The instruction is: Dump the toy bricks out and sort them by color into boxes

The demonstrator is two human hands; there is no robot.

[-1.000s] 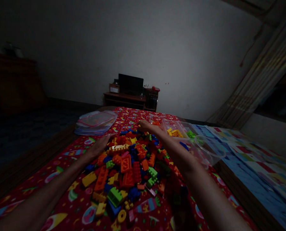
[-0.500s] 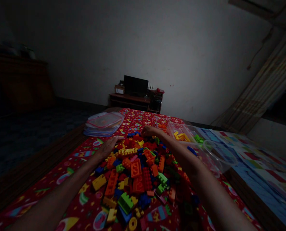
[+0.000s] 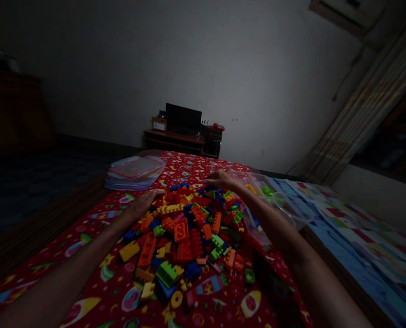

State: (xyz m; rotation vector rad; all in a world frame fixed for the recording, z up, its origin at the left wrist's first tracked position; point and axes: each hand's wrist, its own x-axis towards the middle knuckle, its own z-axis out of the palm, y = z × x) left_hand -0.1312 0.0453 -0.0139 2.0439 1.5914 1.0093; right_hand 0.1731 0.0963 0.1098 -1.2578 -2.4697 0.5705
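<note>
A heap of toy building bricks (image 3: 180, 230) in orange, red, yellow, green and blue spreads over a red patterned cloth (image 3: 97, 273). My left hand (image 3: 144, 203) lies at the heap's far left edge, fingers stretched out against the bricks and holding nothing. Over the far side of the heap, my right hand (image 3: 220, 178) hovers with its fingers slightly bent and apart. Dark blue bricks lie just beneath it, and I make out nothing in its grasp. Nearer to me are a green brick (image 3: 167, 274) and a yellow ring-shaped piece (image 3: 176, 299).
Stacked clear lids (image 3: 134, 173) lie at the far left of the cloth. Clear plastic boxes stand to the right, partly behind my right forearm; green bricks (image 3: 267, 191) show in one. A monitor (image 3: 183, 117) stands on a desk by the wall.
My right hand has lifted from the far bricks and shifted right across the heap. My left hand stays by the left edge. The view has turned a little to the right.
</note>
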